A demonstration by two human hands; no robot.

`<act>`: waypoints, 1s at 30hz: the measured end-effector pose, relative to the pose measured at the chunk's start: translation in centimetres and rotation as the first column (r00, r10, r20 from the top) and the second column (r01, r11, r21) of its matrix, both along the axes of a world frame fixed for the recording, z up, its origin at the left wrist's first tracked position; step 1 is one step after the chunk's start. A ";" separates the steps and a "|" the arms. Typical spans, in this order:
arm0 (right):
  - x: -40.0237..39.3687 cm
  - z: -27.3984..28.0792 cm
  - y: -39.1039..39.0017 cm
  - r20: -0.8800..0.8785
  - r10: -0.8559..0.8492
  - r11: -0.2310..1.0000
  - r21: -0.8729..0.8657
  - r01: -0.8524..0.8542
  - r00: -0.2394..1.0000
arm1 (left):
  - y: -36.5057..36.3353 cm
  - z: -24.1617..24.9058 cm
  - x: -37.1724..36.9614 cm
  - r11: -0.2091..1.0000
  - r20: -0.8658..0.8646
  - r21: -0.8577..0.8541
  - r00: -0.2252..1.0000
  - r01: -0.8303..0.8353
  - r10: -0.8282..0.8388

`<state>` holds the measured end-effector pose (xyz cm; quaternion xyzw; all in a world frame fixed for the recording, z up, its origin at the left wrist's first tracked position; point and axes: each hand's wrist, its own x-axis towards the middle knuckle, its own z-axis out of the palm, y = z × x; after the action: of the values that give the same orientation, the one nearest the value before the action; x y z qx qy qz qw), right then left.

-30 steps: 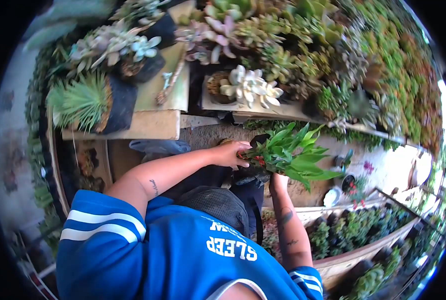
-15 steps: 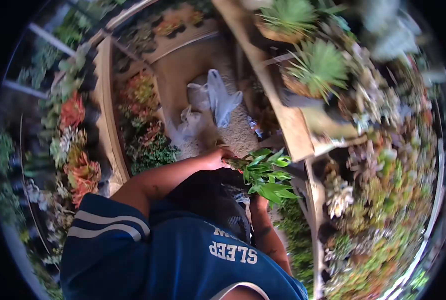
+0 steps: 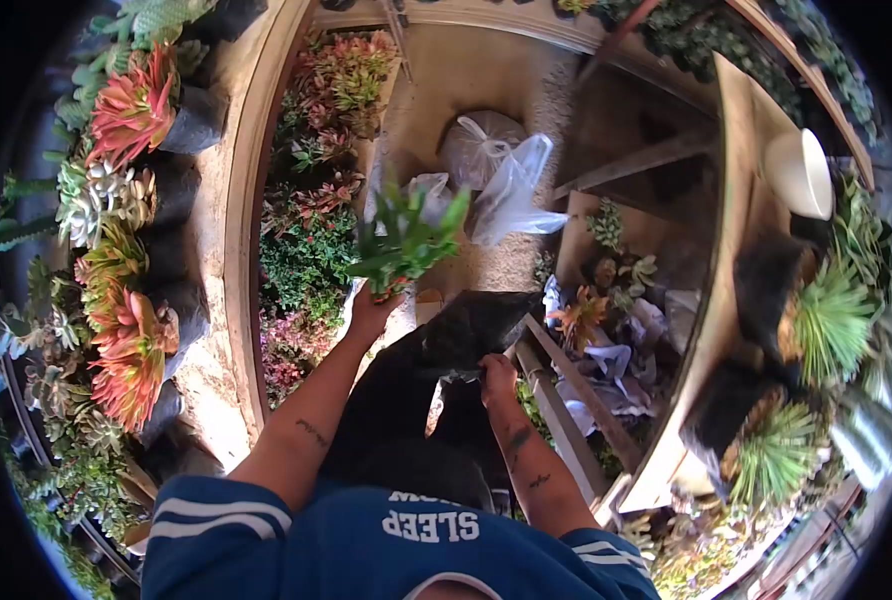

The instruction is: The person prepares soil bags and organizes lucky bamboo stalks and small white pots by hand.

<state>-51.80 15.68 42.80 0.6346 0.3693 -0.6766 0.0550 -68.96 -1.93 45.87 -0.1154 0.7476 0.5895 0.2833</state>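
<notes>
In the head view, my left hand is closed around the base of a green leafy plant, which leans up and away from me. The leaves are slightly blurred. My right hand pinches the edge of a black plastic bag, spread out in front of my body. Its inside is hidden from this angle. Beyond the plant, knotted plastic bags sit on the gravelly ground.
Wooden benches with potted succulents stand on both sides; a red rosette succulent is at left. A white bowl-like container and a spiky green plant stand at right. Wooden slats slope beside my right arm.
My left hand has carried the plant to the left, away from my right hand. The black bag now shows between the hands. The view has turned to the right.
</notes>
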 end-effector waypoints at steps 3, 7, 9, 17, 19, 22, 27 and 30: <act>-3.1 -3.2 0.6 0.034 0.185 0.982 0.017 -0.186 0.982 | -1.6 0.1 -0.7 0.989 0.100 -0.058 0.985 -0.138 0.143; -6.6 -11.5 1.5 0.042 0.376 0.921 0.089 -0.378 0.926 | -2.8 -2.4 0.4 0.926 -0.019 -0.142 0.936 -0.350 0.351; -6.9 -16.9 1.2 0.001 0.408 0.906 0.119 -0.405 0.913 | -3.0 -3.9 1.0 0.906 0.036 -0.194 0.920 -0.377 0.390; -9.4 -31.8 -1.1 0.235 0.751 0.412 0.564 -0.716 0.617 | -2.0 -13.6 2.4 0.852 -0.022 -0.011 0.852 -0.524 0.524; -10.0 -33.4 -1.0 0.219 0.778 0.409 0.535 -0.740 0.588 | -1.2 -14.6 2.2 0.849 0.009 0.003 0.849 -0.529 0.529; -11.4 -34.6 -1.3 0.209 0.840 0.344 0.509 -0.789 0.501 | -0.6 -17.0 2.9 0.824 0.076 0.127 0.834 -0.552 0.547; -12.6 -38.3 0.8 0.270 0.951 -0.002 0.496 -0.868 0.152 | 0.7 -22.0 2.0 0.833 -0.020 0.190 0.846 -0.520 0.532; -12.7 -39.3 3.2 0.112 0.993 -0.100 0.557 -0.824 -0.044 | 1.6 -24.1 0.1 0.867 -0.010 0.226 0.889 -0.445 0.459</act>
<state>-64.54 18.90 3.47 0.0474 0.8570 -0.4215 0.2926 -68.83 -0.34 21.75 -0.2368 0.6394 0.7208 0.1246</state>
